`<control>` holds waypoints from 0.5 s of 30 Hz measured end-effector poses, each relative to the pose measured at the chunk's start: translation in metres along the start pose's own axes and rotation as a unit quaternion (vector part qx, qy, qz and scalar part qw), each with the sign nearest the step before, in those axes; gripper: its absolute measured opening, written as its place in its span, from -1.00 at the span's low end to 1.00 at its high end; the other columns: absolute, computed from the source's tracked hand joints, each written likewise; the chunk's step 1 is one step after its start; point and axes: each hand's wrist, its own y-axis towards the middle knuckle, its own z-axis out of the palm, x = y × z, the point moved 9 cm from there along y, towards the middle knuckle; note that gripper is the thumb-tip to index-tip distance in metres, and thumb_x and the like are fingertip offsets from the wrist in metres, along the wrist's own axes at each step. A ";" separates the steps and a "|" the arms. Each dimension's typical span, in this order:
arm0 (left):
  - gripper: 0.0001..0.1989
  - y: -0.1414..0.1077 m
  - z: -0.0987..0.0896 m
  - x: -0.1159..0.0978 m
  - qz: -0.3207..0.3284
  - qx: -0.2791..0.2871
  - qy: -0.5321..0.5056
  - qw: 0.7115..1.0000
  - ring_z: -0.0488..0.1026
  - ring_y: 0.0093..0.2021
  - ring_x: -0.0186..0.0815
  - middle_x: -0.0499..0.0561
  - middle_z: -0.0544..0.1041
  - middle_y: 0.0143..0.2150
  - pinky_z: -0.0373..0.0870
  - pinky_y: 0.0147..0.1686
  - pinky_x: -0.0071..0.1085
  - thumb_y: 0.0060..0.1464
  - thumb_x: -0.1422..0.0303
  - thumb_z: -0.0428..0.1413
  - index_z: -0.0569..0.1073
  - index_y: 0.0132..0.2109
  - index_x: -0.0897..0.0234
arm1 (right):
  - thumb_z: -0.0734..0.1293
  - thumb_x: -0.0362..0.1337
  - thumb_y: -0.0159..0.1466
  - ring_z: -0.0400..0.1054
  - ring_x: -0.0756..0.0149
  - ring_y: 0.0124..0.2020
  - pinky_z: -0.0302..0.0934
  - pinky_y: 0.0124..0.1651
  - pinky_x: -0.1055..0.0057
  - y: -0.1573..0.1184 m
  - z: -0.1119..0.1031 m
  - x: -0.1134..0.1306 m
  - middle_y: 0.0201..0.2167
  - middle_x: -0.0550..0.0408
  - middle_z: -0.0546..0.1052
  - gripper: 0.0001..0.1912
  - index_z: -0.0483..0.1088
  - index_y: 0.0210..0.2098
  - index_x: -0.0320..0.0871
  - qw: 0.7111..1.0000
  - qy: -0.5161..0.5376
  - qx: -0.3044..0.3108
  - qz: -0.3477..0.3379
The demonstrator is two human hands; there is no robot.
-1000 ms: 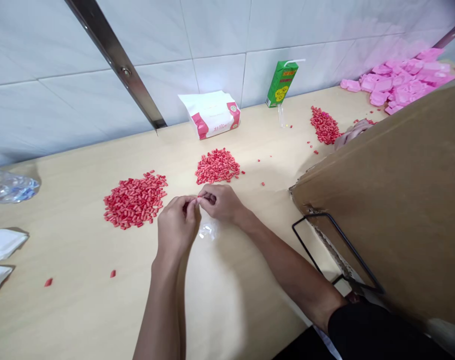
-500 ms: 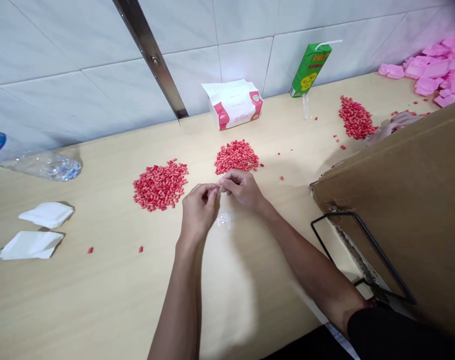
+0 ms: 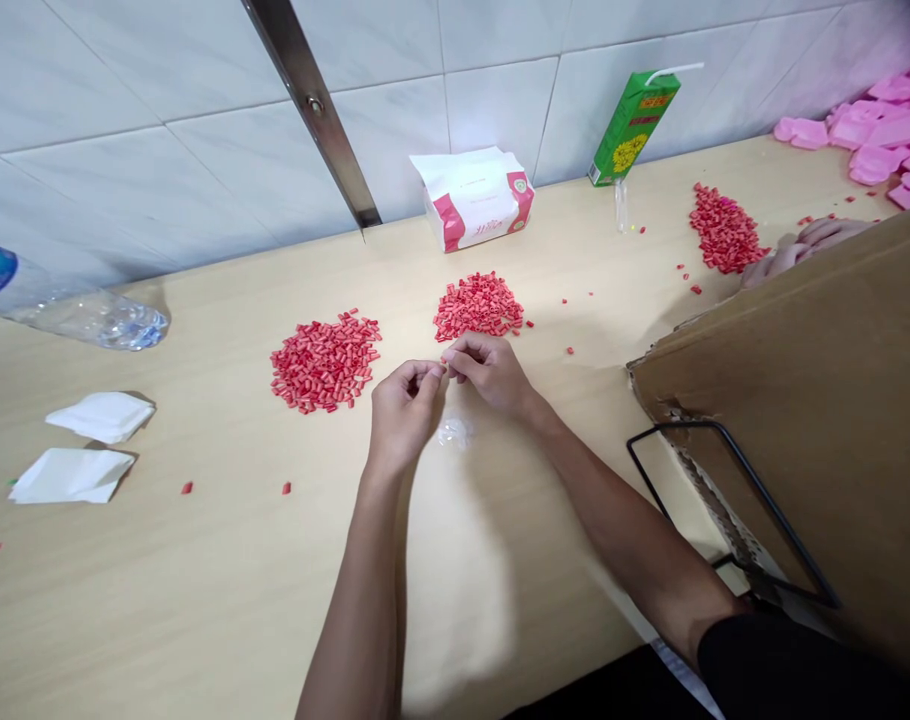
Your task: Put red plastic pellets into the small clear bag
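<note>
While held together above a pale wooden tabletop, the left hand and the right hand are both closed into a pinch, their fingertips meeting on a tiny pinched item, too small to be identified. A clear plastic scrap is lying just below the hands. A heap of red pellets is spread beside the left hand, a second heap ahead of the right, and a third heap farther right. A co-worker's hand is seen beside the third heap, past a cardboard box. Pink pieces are piled in the far corner, and a tissue pack is set against the tiled wall.
</note>
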 end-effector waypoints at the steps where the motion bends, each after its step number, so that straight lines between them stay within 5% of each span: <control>1: -0.75 0.000 0.001 0.000 -0.001 0.003 -0.009 1.000 0.35 -0.37 -0.36 -0.01 0.50 -0.36 0.25 -0.32 -0.45 0.10 0.22 0.11 0.55 -0.26 0.34 | 0.36 -0.09 0.24 0.27 0.42 -0.51 0.16 -0.40 0.44 0.000 0.000 0.000 -0.55 0.15 0.41 -0.68 0.37 -0.48 -0.21 1.000 0.000 0.002 -0.004; 15: -0.76 -0.002 0.006 -0.006 -0.040 0.013 -0.105 0.994 0.22 -0.49 -0.41 -0.04 0.35 -0.52 0.15 -0.52 -0.50 -0.01 0.22 0.17 0.48 -0.42 0.35 | 0.36 -0.04 0.26 0.29 0.41 -0.47 0.20 -0.35 0.42 0.000 0.004 0.003 -0.48 0.11 0.45 -0.66 0.40 -0.41 -0.22 0.999 0.002 0.041 -0.017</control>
